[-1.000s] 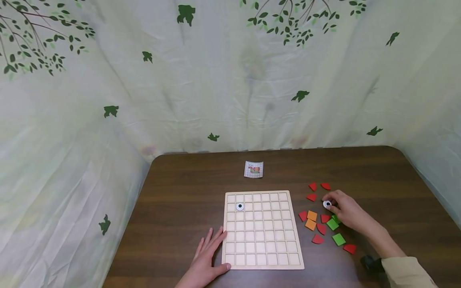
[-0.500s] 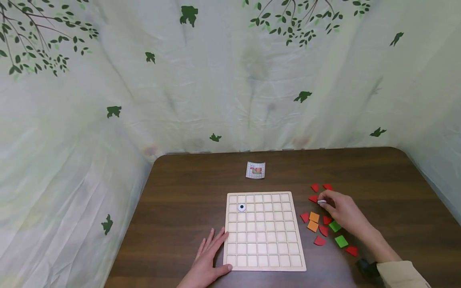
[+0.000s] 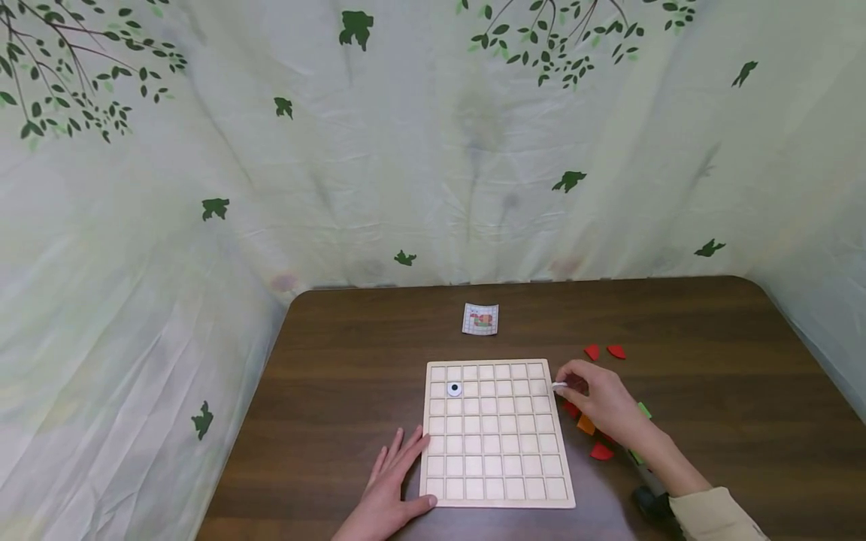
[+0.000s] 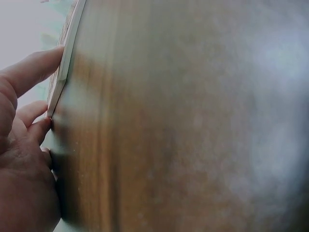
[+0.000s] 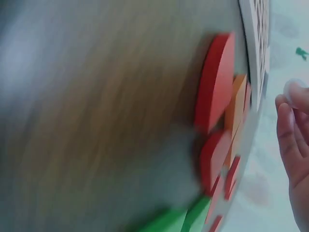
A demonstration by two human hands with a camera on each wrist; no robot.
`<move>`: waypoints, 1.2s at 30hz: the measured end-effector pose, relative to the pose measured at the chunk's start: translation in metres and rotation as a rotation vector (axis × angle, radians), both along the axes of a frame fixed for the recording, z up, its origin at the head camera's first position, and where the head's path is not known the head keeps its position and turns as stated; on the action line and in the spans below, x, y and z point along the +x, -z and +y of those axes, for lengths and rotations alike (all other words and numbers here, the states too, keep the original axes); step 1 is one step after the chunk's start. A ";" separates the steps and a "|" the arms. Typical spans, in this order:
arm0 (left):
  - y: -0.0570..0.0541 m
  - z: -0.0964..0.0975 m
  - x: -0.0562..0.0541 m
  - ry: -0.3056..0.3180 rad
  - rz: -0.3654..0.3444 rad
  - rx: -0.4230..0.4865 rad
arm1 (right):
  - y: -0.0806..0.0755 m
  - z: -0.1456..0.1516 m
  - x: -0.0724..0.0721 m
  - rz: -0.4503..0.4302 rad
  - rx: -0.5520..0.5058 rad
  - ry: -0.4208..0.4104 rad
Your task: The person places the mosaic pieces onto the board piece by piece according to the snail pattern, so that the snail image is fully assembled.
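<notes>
My left hand (image 3: 387, 492) rests at the left side of a pale gridded board (image 3: 494, 447), its fingers along the edge and its thumb at the near corner. In the left wrist view, thumb and fingertips touch the rim of the board (image 4: 72, 48). A white round eye piece (image 3: 454, 389) with a black dot sits in a cell at the board's upper left. My right hand (image 3: 602, 398) pinches a second white eye piece (image 3: 558, 385) between thumb and fingers, just off the board's right edge. That piece looks pale and blurred in the right wrist view.
Right of the board lie red quarter-round pieces (image 3: 601, 451), orange squares (image 3: 585, 424) and green squares (image 3: 645, 409), partly hidden under my right arm. A small picture card (image 3: 480, 319) lies beyond the board. A leaf-printed curtain (image 3: 433, 150) hangs behind the table.
My right hand has lifted the eye piece from among the loose pieces and carried it left to the board's right edge. My left hand stays on the board.
</notes>
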State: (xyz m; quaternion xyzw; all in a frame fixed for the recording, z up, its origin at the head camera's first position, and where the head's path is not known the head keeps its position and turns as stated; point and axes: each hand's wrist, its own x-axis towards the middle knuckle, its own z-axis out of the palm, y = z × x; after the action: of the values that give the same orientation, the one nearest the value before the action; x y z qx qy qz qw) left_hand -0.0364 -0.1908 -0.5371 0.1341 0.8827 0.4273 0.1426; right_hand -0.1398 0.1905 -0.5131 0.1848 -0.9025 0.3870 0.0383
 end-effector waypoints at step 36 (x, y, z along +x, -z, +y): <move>0.000 0.000 -0.002 -0.001 -0.022 -0.011 | 0.000 -0.105 -0.025 -0.182 -0.109 -0.115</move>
State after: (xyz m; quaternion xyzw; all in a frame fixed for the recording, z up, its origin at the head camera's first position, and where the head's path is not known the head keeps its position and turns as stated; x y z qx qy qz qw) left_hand -0.0385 -0.1906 -0.5374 0.1281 0.8835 0.4238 0.1527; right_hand -0.1648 0.0855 -0.5132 0.1980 -0.8679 0.4520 -0.0560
